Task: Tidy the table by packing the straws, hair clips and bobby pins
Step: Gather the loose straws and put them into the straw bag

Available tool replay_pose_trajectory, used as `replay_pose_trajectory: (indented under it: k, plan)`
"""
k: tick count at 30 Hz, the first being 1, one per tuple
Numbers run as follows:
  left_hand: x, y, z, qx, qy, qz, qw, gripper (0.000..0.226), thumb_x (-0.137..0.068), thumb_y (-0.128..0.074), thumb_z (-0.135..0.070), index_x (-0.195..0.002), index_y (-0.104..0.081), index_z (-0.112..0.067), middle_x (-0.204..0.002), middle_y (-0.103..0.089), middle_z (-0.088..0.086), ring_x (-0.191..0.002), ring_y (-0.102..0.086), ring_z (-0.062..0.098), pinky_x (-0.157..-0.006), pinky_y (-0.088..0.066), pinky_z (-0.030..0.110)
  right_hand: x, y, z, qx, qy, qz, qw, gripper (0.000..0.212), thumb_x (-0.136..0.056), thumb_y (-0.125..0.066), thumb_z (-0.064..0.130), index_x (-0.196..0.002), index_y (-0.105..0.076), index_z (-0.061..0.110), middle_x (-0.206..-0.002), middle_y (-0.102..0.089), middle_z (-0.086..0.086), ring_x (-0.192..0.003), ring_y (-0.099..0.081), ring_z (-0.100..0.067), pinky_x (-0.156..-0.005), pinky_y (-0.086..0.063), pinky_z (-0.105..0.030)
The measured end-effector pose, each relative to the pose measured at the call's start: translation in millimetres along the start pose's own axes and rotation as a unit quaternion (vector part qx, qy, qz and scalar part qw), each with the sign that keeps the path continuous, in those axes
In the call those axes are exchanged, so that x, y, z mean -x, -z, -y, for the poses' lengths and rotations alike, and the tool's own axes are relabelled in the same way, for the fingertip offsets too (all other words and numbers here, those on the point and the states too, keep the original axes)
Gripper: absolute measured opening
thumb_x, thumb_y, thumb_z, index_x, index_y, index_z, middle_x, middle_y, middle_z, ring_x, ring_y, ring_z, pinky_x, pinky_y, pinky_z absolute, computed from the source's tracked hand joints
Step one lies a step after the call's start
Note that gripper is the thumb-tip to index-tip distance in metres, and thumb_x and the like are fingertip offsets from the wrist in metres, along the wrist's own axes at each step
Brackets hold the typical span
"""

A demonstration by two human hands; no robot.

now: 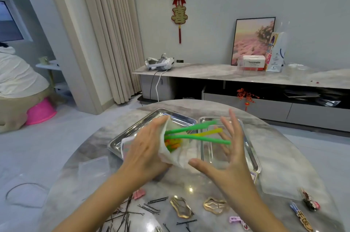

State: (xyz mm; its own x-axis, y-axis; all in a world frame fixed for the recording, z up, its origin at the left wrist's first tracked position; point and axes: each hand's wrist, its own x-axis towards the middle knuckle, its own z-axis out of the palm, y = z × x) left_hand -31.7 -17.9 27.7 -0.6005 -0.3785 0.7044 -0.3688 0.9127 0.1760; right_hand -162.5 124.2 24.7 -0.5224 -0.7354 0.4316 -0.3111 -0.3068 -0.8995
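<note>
Bobby pins point(132, 211) lie scattered on the near edge of the marble table point(284, 156), too many and too crossed to count. Just beside them, to the right, are the hair clips: two gold ones point(180, 207), one pink point(139, 193) and one purple point(235, 219). A few more coloured clips point(310, 202) lie at the right edge; their number is not clear.

Above the table, the left hand point(145, 148) holds a clear bag point(181, 157), with its fingers curled around the mouth of the bag. The straws point(204, 139) are in this bag. Three long ones stick out toward the right, two green and one yellow, and shorter orange and green pieces show inside. The right hand point(229, 148) is wide open with fingers straight and spread. It holds nothing. The straw tips reach its fingers, but I cannot tell if they touch. Its thumb is near the lower edge of the bag.

Behind the hands, two steel trays point(132, 133) stand side by side on the table.

Farther away, a white headset point(161, 64) rests on a low cabinet point(208, 72), and one framed picture point(253, 40) leans on the wall.
</note>
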Motion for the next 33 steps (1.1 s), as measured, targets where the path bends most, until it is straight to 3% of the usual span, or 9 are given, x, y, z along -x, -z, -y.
replay_pose_trajectory:
  k: [4, 8, 11, 14, 19, 23, 27, 30, 33]
  plan:
    - [-15, 29, -3, 0.044, 0.021, -0.042, 0.998, 0.079, -0.064, -0.067, -0.051, -0.126, -0.032, -0.017, -0.108, -0.05, 0.001, -0.082, -0.053, 0.012, -0.065, -0.051, 0.028, 6, 2, 23, 0.034, 0.078, 0.02, 0.996, 0.098, -0.063, -0.072, 0.06, -0.141, -0.012, 0.058, -0.146, -0.025, 0.036, -0.136, -0.028, 0.008, -0.108, -0.028, -0.028]
    - [-39, 62, -13, 0.17, 0.119, -0.096, 0.974, 0.098, -0.049, -0.076, -0.046, -0.131, -0.03, -0.02, -0.109, -0.047, -0.012, -0.096, -0.053, 0.005, -0.084, -0.048, 0.022, 10, -1, 43, 0.025, 0.106, 0.016, 0.994, 0.077, -0.077, -0.055, 0.065, -0.142, -0.015, 0.056, -0.15, -0.023, 0.03, -0.138, -0.026, 0.006, -0.11, -0.026, -0.03]
    - [-52, 78, -17, 0.268, 0.212, -0.094, 0.935, 0.102, -0.048, -0.083, -0.039, -0.131, -0.024, -0.033, -0.104, -0.048, -0.027, -0.092, -0.053, -0.011, -0.089, -0.045, 0.02, 14, -2, 40, 0.024, 0.092, 0.015, 0.995, 0.072, -0.08, -0.051, 0.054, -0.143, -0.016, 0.053, -0.15, -0.023, 0.031, -0.138, -0.025, 0.007, -0.114, -0.025, -0.035]
    - [-40, 80, -19, 0.338, 0.238, -0.071, 0.908, 0.101, -0.047, -0.085, -0.038, -0.121, -0.019, -0.052, -0.107, -0.055, -0.021, -0.094, -0.061, -0.003, -0.089, -0.051, 0.031, 18, -7, 39, 0.041, 0.073, 0.037, 0.996, 0.069, -0.08, -0.049, 0.057, -0.141, -0.017, 0.056, -0.15, -0.02, 0.032, -0.139, -0.021, 0.009, -0.117, -0.023, -0.041]
    - [-4, 71, -41, 0.299, 0.199, -0.072, 0.93, 0.113, -0.051, -0.087, -0.033, -0.127, -0.006, -0.058, -0.114, -0.049, -0.022, -0.101, -0.053, -0.012, -0.079, -0.04, -0.001, 12, -15, 53, 0.038, 0.1, 0.071, 0.992, 0.061, -0.085, -0.046, 0.052, -0.142, -0.025, 0.05, -0.15, -0.025, 0.029, -0.141, -0.02, 0.005, -0.117, -0.021, -0.042]
    - [19, 60, -51, 0.288, 0.154, -0.062, 0.943, 0.124, -0.059, -0.085, -0.028, -0.14, 0.005, -0.053, -0.132, -0.043, -0.018, -0.117, -0.05, 0.001, -0.087, -0.036, -0.001, 5, -16, 72, 0.043, 0.132, 0.114, 0.984, 0.054, -0.09, -0.043, 0.045, -0.142, -0.032, 0.044, -0.146, -0.032, 0.031, -0.138, -0.024, 0.008, -0.117, -0.024, -0.029]
    - [17, 59, -56, 0.257, 0.084, -0.046, 0.962, 0.126, -0.064, -0.084, -0.029, -0.142, 0.013, -0.045, -0.147, -0.023, -0.023, -0.131, -0.031, -0.008, -0.096, -0.029, 0.002, 5, -23, 82, 0.089, 0.167, 0.16, 0.969, 0.048, -0.095, -0.047, 0.028, -0.141, -0.036, 0.039, -0.142, -0.039, 0.03, -0.135, -0.03, 0.009, -0.11, -0.027, -0.017]
    - [19, 60, -60, 0.234, 0.072, -0.013, 0.969, 0.131, -0.063, -0.081, -0.028, -0.134, 0.026, -0.055, -0.147, -0.031, -0.007, -0.121, -0.048, 0.004, -0.088, -0.038, 0.007, 3, -33, 92, 0.115, 0.202, 0.175, 0.957, 0.051, -0.096, -0.047, 0.021, -0.142, -0.035, 0.039, -0.142, -0.039, 0.03, -0.133, -0.031, 0.012, -0.101, -0.026, -0.002]
    - [21, 57, -61, 0.228, 0.032, -0.004, 0.973, 0.136, -0.06, -0.083, -0.022, -0.132, 0.027, -0.057, -0.154, -0.012, -0.022, -0.124, -0.035, -0.018, -0.086, -0.034, -0.003, -3, -36, 95, 0.123, 0.227, 0.178, 0.95, 0.054, -0.098, -0.045, 0.018, -0.145, -0.029, 0.038, -0.143, -0.038, 0.028, -0.133, -0.03, 0.012, -0.102, -0.026, -0.004]
